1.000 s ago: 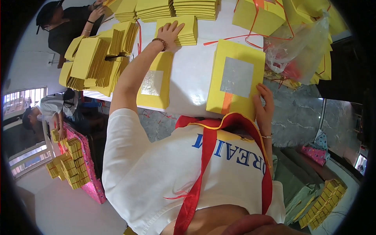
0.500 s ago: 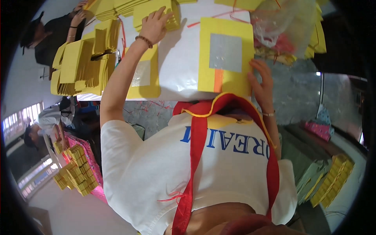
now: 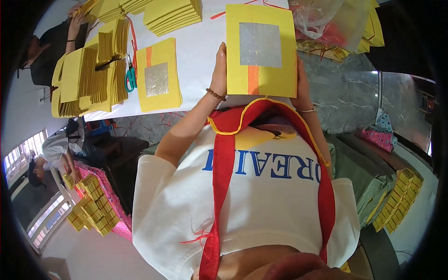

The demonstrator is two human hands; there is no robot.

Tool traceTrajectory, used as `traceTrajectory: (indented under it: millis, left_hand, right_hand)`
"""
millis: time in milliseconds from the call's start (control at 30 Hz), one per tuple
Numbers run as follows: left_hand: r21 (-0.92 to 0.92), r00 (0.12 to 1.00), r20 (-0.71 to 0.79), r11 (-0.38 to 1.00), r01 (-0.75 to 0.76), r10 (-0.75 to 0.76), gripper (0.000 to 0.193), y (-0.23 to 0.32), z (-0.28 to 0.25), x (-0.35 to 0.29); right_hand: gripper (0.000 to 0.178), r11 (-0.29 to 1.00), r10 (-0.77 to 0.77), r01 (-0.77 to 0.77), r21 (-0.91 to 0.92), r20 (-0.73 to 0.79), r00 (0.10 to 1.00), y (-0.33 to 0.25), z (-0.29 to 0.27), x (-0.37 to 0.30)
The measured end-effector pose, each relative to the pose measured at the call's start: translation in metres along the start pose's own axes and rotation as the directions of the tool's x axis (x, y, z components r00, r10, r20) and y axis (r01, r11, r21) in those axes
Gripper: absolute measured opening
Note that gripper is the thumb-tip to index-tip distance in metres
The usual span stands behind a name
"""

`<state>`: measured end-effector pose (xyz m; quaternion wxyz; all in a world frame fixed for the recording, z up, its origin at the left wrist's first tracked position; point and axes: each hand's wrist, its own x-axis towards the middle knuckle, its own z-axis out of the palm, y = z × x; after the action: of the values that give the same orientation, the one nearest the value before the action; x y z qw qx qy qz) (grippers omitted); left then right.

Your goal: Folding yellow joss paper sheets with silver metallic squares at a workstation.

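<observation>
A stack of yellow joss paper point(image 3: 265, 83), with a silver square and an orange stripe on its top sheet, is held between my two hands at the table's near edge. My left hand point(image 3: 220, 70) presses against its left side, and my right hand point(image 3: 302, 81) grips the right side. The stack hides part of the fingers of both hands. Left of my left hand lies a thinner joss paper pile point(image 3: 170, 63) with the same silver square and orange stripe.
Teal-handled scissors point(image 3: 130, 79) lie beside folded yellow paper bundles point(image 3: 77, 77) at the left. A fanned yellow stack point(image 3: 172, 16) lies farther back on the white table point(image 3: 200, 46). A clear plastic bag point(image 3: 322, 18) is at back right. Another person's hand point(image 3: 74, 25) works at far left.
My left hand has left the fanned yellow stack at the back and come down to the joss paper stack's left side. The stack is now held between both hands.
</observation>
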<state>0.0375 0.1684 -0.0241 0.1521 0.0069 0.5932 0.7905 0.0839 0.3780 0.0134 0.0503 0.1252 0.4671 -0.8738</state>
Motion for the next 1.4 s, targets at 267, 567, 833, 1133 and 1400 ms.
traceTrajectory:
  millis: [267,567,833,1133,1400]
  left_hand:
    - [0.484,0.950,0.061,0.823,-0.297,0.307,0.046,0.059,-0.013,-0.015]
    - [0.625,0.606,0.774,-0.070,-0.777,0.182,0.034,0.118,0.013,-0.053]
    - [0.615,0.663,0.718,0.252,-0.747,0.213,0.014,0.125,0.012,-0.038]
    - [0.723,0.864,0.497,0.587,-0.364,-0.077,0.012,0.128,0.008,-0.027]
    - [0.670,0.858,0.479,0.710,-0.219,-0.187,0.015,0.129,0.000,-0.015]
  right_hand:
    - [0.049,0.893,-0.297,0.301,-0.334,0.065,0.953,-0.018,-0.017,0.004]
    - [0.052,0.448,-0.346,0.525,-0.724,0.401,0.848,-0.040,-0.006,-0.009]
    - [0.058,0.693,-0.306,0.405,-0.597,0.266,0.914,-0.033,-0.005,-0.008]
    - [0.056,0.694,-0.314,0.415,-0.589,0.272,0.910,-0.032,-0.003,-0.008]
    - [0.057,0.687,-0.336,0.426,-0.589,0.263,0.904,-0.031,-0.003,-0.004]
